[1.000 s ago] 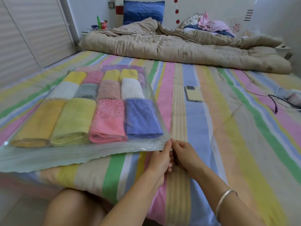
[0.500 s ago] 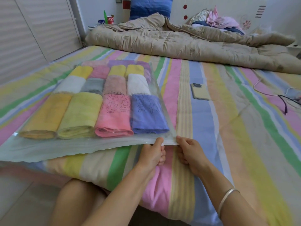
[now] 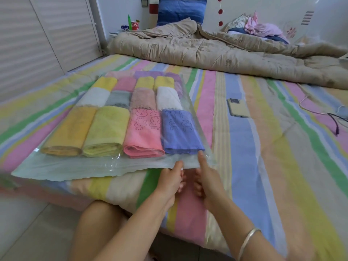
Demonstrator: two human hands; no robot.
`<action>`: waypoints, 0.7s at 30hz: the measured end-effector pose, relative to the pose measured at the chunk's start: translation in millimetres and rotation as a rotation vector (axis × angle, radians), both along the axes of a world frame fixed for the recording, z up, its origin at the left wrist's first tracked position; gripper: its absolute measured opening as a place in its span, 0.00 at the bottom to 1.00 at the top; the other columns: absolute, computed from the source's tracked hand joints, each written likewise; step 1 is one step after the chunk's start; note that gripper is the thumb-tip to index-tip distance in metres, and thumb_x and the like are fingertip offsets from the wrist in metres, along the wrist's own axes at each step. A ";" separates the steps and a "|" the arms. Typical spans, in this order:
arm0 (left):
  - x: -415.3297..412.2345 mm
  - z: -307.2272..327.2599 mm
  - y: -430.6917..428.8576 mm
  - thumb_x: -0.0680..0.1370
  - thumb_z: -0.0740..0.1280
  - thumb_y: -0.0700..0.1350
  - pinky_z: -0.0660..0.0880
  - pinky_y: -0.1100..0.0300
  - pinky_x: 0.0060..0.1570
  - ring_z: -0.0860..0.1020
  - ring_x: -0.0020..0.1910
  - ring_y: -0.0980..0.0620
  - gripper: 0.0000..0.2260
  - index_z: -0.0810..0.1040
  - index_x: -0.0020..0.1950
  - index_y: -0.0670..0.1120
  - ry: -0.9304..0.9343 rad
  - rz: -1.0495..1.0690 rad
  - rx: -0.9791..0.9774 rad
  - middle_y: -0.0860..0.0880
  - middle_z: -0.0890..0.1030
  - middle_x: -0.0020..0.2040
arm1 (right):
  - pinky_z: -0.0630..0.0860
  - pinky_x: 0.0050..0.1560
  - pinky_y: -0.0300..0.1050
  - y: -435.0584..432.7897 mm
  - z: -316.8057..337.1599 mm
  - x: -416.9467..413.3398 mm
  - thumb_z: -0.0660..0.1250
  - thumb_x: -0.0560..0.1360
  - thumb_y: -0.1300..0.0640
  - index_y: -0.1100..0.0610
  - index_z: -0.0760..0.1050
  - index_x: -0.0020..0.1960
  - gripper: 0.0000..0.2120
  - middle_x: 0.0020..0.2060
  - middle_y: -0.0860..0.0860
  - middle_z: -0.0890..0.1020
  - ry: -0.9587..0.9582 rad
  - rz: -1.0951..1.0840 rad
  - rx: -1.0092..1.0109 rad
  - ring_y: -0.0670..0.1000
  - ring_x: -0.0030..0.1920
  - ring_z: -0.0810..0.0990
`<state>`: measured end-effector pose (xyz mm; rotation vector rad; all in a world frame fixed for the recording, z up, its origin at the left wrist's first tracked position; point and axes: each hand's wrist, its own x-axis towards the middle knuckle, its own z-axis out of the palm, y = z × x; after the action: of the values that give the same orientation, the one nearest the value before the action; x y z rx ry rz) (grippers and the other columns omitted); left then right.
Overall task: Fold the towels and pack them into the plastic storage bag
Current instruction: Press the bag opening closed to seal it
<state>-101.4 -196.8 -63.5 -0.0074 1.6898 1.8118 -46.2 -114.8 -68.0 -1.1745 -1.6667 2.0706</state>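
Note:
A clear plastic storage bag [image 3: 79, 166] lies flat on the striped bed, filled with several folded towels in rows. In its near row lie an orange towel [image 3: 69, 130], a yellow-green towel [image 3: 107, 129], a pink bunny towel [image 3: 144, 132] and a blue bunny towel [image 3: 179, 129]. My left hand [image 3: 170, 180] pinches the bag's near edge close to its right corner, thumb on top. Just to its right, my right hand [image 3: 207, 174] grips the same edge, with the thumb pressed on the plastic below the blue towel.
A phone [image 3: 237, 107] lies on the bed to the right of the bag. Cables [image 3: 320, 112] trail at the far right. A rumpled beige quilt [image 3: 216, 53] crosses the head of the bed. A slatted wardrobe door [image 3: 37, 38] stands on the left.
Both hands have slid forward along the bag's near right corner, and the right thumb now reaches further onto the plastic. The view has tilted and moved a little closer.

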 end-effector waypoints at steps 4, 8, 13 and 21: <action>3.0 4.9 -3.2 0.81 0.61 0.45 0.64 0.70 0.18 0.69 0.16 0.57 0.19 0.72 0.30 0.44 -0.011 0.006 -0.039 0.53 0.71 0.18 | 0.81 0.34 0.49 -28.4 -7.0 -18.6 0.62 0.78 0.45 0.57 0.80 0.37 0.20 0.32 0.53 0.83 -0.028 -0.013 0.049 0.54 0.33 0.83; 2.1 5.1 -3.4 0.80 0.62 0.44 0.64 0.70 0.18 0.69 0.16 0.58 0.18 0.73 0.30 0.44 -0.045 0.023 -0.005 0.53 0.71 0.19 | 0.82 0.42 0.55 -25.9 -10.9 -23.4 0.61 0.79 0.52 0.59 0.80 0.37 0.17 0.32 0.55 0.83 -0.018 -0.095 0.122 0.56 0.36 0.84; -3.7 1.8 -8.0 0.79 0.61 0.43 0.55 0.67 0.18 0.59 0.17 0.57 0.19 0.63 0.28 0.47 -0.074 0.015 0.025 0.53 0.61 0.19 | 0.67 0.26 0.42 -22.4 -17.2 -23.9 0.61 0.79 0.54 0.57 0.73 0.32 0.17 0.22 0.49 0.74 0.021 -0.141 0.109 0.47 0.22 0.72; -40.0 -7.0 -50.0 0.80 0.58 0.44 0.52 0.71 0.18 0.55 0.15 0.57 0.19 0.59 0.29 0.48 -0.121 -0.014 0.014 0.54 0.57 0.19 | 0.59 0.30 0.43 -21.1 -26.0 -24.3 0.63 0.78 0.58 0.53 0.68 0.28 0.19 0.17 0.41 0.65 0.084 -0.235 0.092 0.46 0.25 0.62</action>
<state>-141.4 -246.7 -70.5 -0.0976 1.5884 1.7767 -70.6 -135.9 -94.0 -1.1740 -1.4901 1.8553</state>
